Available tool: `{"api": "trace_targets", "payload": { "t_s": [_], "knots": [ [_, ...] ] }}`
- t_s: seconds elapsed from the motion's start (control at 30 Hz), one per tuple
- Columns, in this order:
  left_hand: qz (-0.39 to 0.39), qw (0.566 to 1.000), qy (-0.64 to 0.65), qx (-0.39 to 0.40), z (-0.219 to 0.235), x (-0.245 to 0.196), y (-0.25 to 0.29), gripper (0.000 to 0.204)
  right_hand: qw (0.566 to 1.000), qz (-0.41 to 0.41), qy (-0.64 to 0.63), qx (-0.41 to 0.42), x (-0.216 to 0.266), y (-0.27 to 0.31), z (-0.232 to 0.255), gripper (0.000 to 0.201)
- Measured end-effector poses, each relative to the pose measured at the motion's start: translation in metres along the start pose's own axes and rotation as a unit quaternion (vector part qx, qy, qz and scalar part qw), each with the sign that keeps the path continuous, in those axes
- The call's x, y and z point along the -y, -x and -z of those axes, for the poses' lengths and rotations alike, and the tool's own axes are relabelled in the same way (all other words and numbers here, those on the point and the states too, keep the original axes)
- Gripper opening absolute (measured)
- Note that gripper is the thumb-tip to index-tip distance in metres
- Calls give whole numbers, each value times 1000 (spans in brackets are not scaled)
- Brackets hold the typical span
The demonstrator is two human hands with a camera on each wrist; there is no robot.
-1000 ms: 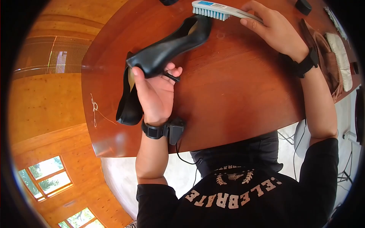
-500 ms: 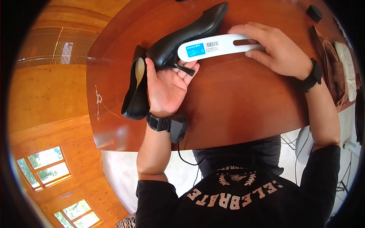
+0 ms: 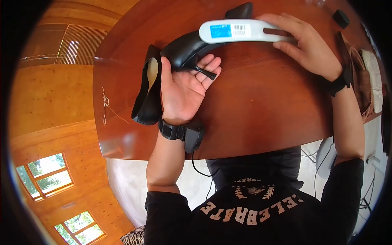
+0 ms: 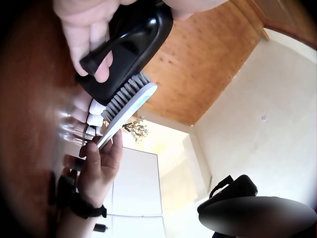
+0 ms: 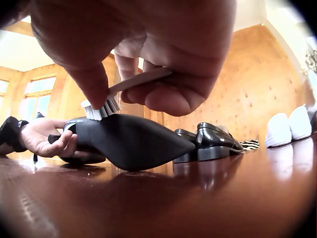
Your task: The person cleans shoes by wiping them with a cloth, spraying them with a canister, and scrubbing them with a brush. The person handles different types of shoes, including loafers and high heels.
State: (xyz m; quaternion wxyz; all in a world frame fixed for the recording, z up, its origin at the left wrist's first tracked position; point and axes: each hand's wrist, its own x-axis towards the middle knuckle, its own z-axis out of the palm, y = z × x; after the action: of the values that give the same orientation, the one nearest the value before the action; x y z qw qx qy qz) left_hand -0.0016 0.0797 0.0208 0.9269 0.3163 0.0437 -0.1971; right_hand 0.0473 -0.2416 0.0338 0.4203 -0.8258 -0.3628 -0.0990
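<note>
Polished wood table [image 3: 253, 106]: your left hand [image 3: 183, 92] cups the black heel [image 3: 192, 45] loosely, right hand [image 3: 306, 45] grips the brush [image 3: 241, 31]. Hard strokes may twist the shoe free.

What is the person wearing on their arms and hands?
Both hands are bare. The left wrist has a black strap with a small black box and a thin black cable hanging from it. The right wrist has a black strap too. Black sleeves are pushed up the forearms.
</note>
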Motion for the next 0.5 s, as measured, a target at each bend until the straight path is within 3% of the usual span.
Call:
{"api": "trace_targets", "payload": {
  "t_s": [0.03, 0.2, 0.33, 0.5],
  "knots": [
    [-7, 999, -35, -26, -4, 1, 1, 82, 1000, -2, 7, 17, 6, -1, 0, 55],
    [18, 999, -8, 34, -2, 3, 1, 82, 996, 28, 71, 45, 18, -3, -8, 57],
    [24, 997, 24, 72, 13, 2, 0, 79, 994, -33, 101, 37, 12, -1, -5, 56],
    [5, 998, 10, -61, 9, 4, 0, 74, 993, -37, 95, -57, -9, 4, -7, 46]
  ]
}}
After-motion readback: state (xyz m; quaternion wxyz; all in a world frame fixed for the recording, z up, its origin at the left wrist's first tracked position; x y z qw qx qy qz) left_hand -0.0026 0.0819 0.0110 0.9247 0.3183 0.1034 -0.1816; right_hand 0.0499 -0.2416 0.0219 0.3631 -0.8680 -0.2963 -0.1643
